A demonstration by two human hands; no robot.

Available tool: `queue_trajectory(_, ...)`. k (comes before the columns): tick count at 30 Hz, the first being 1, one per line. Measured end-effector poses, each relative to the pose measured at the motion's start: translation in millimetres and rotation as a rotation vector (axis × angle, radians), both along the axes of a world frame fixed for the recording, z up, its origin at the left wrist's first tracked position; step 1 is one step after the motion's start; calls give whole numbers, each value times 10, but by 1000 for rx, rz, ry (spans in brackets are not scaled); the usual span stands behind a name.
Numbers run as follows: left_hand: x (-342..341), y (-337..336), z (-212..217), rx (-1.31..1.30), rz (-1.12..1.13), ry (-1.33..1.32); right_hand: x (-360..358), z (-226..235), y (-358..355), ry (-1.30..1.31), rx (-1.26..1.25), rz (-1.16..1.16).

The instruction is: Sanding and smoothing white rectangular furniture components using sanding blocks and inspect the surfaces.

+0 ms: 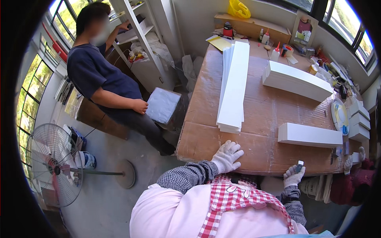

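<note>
Clock read from mid-view. Left hand (227, 156), between 4 and 5: off-white glove. Right hand (293, 177), 4: same off-white; small item (300, 163) in it, pale tip, darker body. Sleeves (183, 176), 5 to 6: fine black-and-white check. Apron (232, 197), 5: red-and-white gingham. Top (170, 212), 6: pale pink. Tabletop (260, 113), 3: brown. Long strips (235, 87), 2: plain white. Upper block (295, 82), just past 2: white. Lower block (309, 135), 3: white. Bag (239, 8), 1: bright yellow. Co-worker's shirt (85, 71), 10: dark navy. Fan (53, 169), 8: grey cage, reddish blades, greenish pole.
</note>
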State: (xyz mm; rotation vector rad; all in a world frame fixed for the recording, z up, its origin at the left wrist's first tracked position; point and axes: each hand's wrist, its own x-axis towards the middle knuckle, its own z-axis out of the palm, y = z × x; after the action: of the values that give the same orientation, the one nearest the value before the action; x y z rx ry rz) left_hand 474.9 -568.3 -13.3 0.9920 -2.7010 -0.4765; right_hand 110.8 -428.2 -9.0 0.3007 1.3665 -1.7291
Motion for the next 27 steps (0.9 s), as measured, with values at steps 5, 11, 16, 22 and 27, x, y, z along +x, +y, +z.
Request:
queue_trajectory(5, -21, -117, 49, -43, -45, 73, 23, 13, -66, 10, 73, -57)
queue_trajectory(11, -63, -253, 87, -31, -71, 140, 66, 50, -95, 19, 63, -22)
queue_trajectory(16, -48, -260, 121, -5, -85, 133, 85, 67, -118, 30, 145, -78)
queue_trajectory(22, -36, -280, 165, 90, -106, 92, 120, 57, -139, 45, 134, -109)
queue_trajectory(27, -16, -295, 149, -19, -110, 162, 115, 60, -187, 30, 119, -108)
